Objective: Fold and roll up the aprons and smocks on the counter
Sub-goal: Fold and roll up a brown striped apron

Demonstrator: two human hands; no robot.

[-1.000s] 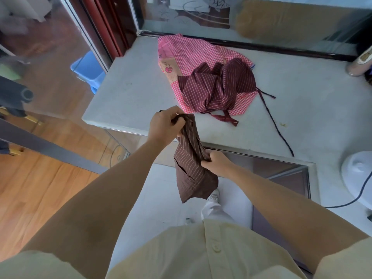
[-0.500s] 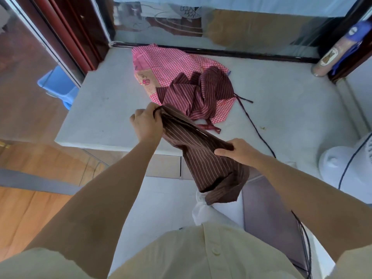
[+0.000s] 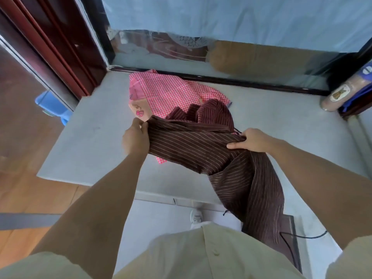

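At the left edge of the frame a blue stool (image 3: 52, 106) stands beside the grey counter (image 3: 96, 137). Left of centre, the left hand (image 3: 135, 138) pinches one corner of the brown striped apron (image 3: 201, 150) with curled fingers. The apron is stretched across mid-frame above the counter's front, over a pink checked smock (image 3: 167, 91) and a maroon striped garment (image 3: 211, 115). Right of centre, the right hand (image 3: 251, 140) grips the other end between thumb and curled fingers, and the rest hangs down.

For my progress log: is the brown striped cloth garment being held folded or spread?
Spread: left hand and right hand stretch the brown striped cloth garment between them; one end hangs loose.
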